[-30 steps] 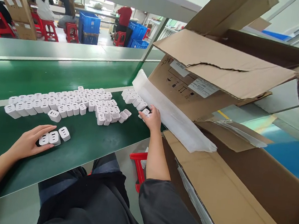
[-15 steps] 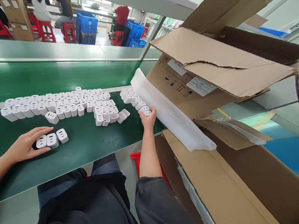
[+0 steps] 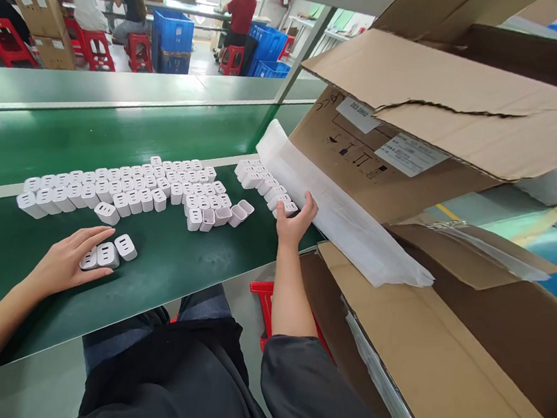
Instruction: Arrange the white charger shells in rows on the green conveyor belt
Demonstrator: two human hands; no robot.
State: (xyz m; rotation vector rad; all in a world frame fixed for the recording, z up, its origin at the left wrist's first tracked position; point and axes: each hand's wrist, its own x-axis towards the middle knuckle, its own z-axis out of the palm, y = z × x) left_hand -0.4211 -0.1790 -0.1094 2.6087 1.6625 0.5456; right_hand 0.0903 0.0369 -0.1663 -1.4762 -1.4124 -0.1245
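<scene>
Many small white charger plugs [image 3: 129,192] lie in rows on the green belt [image 3: 116,137]. My left hand [image 3: 66,264] rests flat on the belt, fingers spread, touching a small group of three plugs [image 3: 110,253]. My right hand [image 3: 294,221] reaches to the near end of a second row of plugs [image 3: 264,184] beside a long white foam sheet [image 3: 338,216]. Its fingers are stretched out against the end plug and grip nothing that I can see.
A large open cardboard box [image 3: 417,137] lies tilted at the right, a flat cardboard piece [image 3: 442,362] below it. A red stool [image 3: 262,301] stands under the bench. Far behind, people sit on red stools near blue crates [image 3: 172,39].
My right hand has shifted a little right along the plug row and its fingers have opened out. My left hand has stayed on the three plugs. The camera tilted slightly.
</scene>
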